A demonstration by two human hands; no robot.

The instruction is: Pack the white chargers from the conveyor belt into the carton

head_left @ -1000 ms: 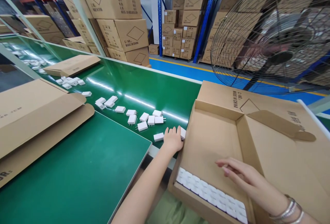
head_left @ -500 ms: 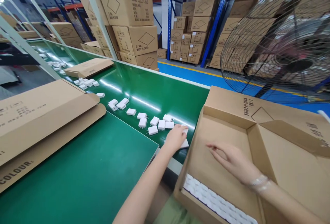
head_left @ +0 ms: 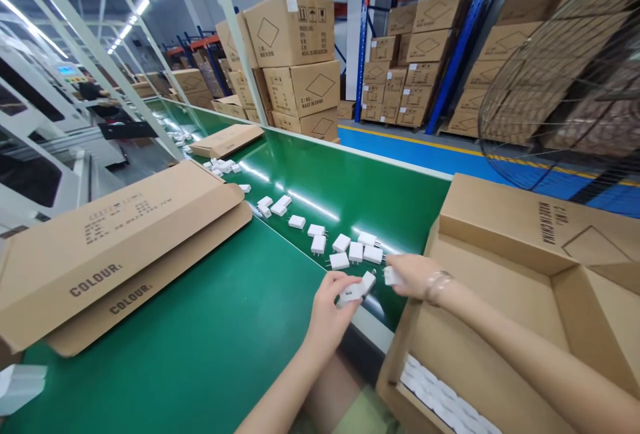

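Observation:
My left hand (head_left: 326, 307) is closed, thumb and fingers pinching a white plug charger (head_left: 351, 294) at the front edge of the green belt. Another white charger (head_left: 369, 282) appears against its far end; whether it is gripped too is unclear. To the right, my right hand (head_left: 413, 274) has its fingers around a white charger (head_left: 391, 277), partly hidden by the hand. Several loose chargers (head_left: 355, 252) lie just beyond both hands, some with prongs showing. Below my right arm, an open carton (head_left: 483, 327) has rows of white chargers (head_left: 440, 397) along its near side.
Flattened cartons (head_left: 150, 234) lie on the green table (head_left: 210, 341) to the left. A flat carton (head_left: 227, 141) rests farther up the belt (head_left: 320, 174). Stacked boxes (head_left: 300, 87) stand behind it, and a large fan (head_left: 555, 94) is at the right. A white object (head_left: 20, 387) sits lower left.
My right hand has moved from over the carton to the belt and closed around a charger. My left hand has drawn back toward me with a charger. The view has turned left.

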